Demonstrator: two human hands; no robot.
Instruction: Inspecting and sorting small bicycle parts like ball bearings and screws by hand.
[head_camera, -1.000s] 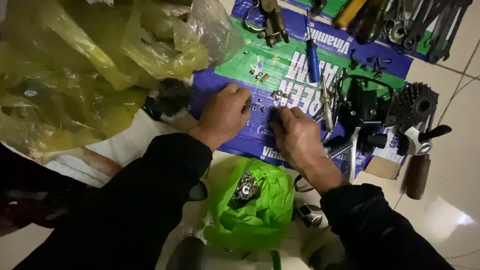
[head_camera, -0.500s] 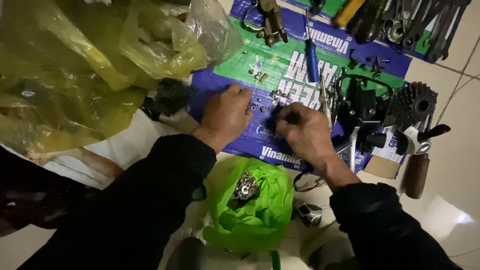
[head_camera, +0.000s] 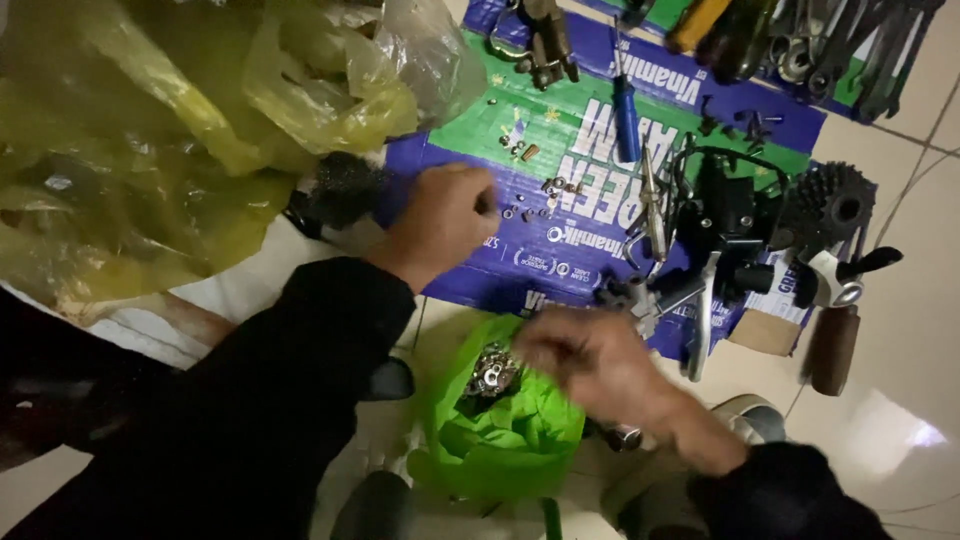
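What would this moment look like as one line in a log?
left hand: over small nuts on cardboard sheet | right hand: blurred, beside green bag of washers | grip: unclear

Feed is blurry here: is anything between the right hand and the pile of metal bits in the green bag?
Nothing visible. The right hand hovers just beside the pile of washers and nuts, which lies uncovered in the open green bag. Motion blur hides the fingertips.
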